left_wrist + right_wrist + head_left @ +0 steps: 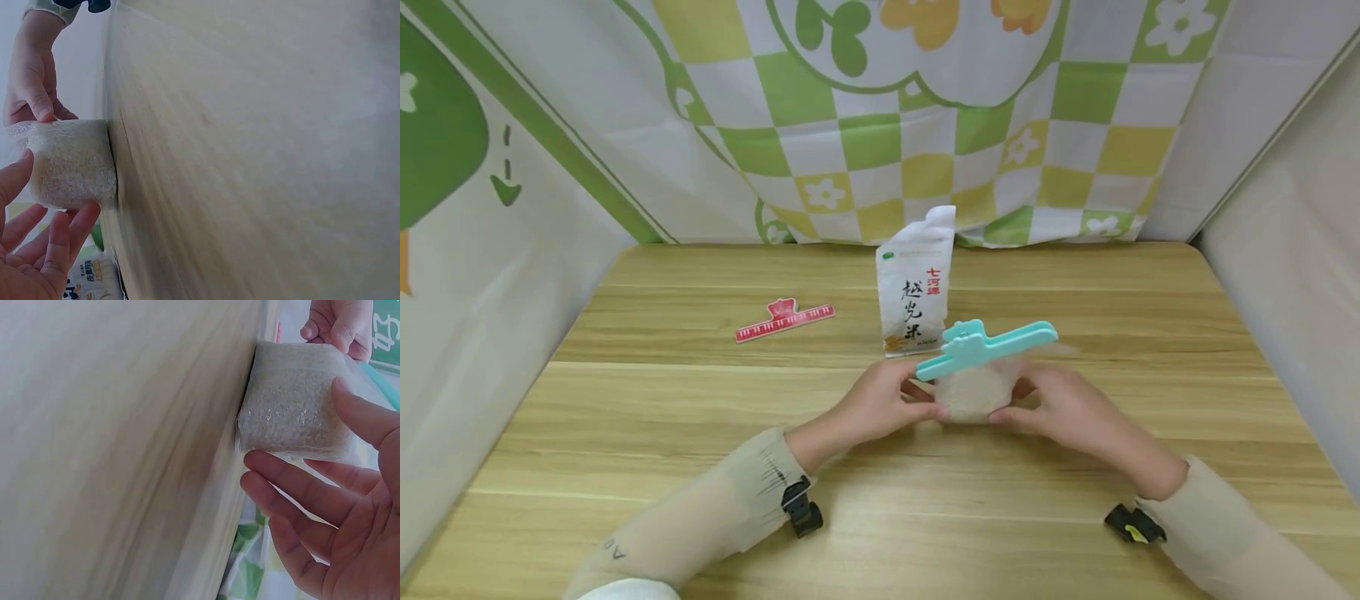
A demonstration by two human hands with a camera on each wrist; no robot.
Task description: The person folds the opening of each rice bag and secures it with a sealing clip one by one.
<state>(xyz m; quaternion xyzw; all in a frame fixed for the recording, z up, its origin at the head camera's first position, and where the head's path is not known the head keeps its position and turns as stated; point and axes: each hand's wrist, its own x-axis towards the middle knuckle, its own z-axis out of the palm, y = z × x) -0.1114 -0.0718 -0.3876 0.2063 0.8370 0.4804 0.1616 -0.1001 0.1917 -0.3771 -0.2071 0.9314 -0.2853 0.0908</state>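
A clear plastic bag of rice (973, 393) stands on the table, with a teal sealing clip (967, 352) across its top. My left hand (880, 404) holds its left side between thumb and fingers. From the right, my right hand (1067, 404) holds the opposite side the same way. The left wrist view shows rice grains through the film of the bag (72, 164), whose base is at the tabletop. In the right wrist view, the right thumb lies over the front of the bag (290, 403) and the fingertips are at its side.
Behind the clear bag stands a white printed rice packet (913, 283) with a folded top. A red clip (786, 319) with a piano-key pattern lies to its left on the wooden table (662, 392). A checkered cloth (925, 150) hangs along the back edge.
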